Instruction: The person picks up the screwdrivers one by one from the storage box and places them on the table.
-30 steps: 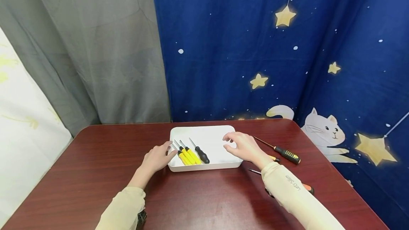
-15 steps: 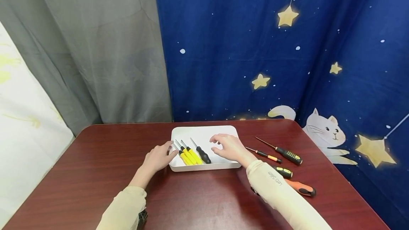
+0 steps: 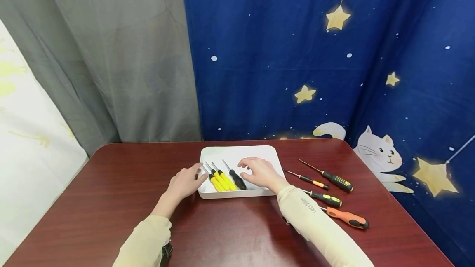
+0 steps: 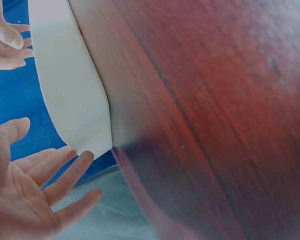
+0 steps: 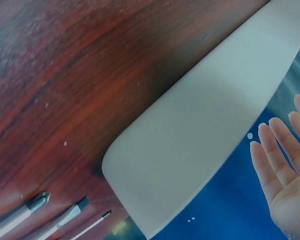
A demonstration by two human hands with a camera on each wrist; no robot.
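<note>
A white tray (image 3: 237, 194) lies on the table. In its left part are three yellow-handled screwdrivers (image 3: 224, 181) side by side, with a black-handled screwdriver (image 3: 237, 179) to their right. My left hand (image 3: 184, 183) is at the tray's left end with fingers spread and nothing held; in the left wrist view the fingertips of that hand (image 4: 40, 195) touch or nearly touch the tray wall (image 4: 72, 75). Over the tray, just right of the black screwdriver, hovers my empty right hand (image 3: 261, 172), its fingers loosely bent. The right wrist view shows its palm and extended fingers (image 5: 285, 140).
Right of the tray, several screwdrivers lie on the dark red table (image 3: 111, 201): one orange-handled (image 3: 346, 217), one black and yellow (image 3: 326, 199), a slim black and orange one (image 3: 309, 180), and one with yellow dots (image 3: 337, 180). Curtains hang behind.
My right hand has moved left across the tray, from its right end to beside the black-handled screwdriver. The screwdrivers on the right have come out from behind that arm. My left hand stays put.
</note>
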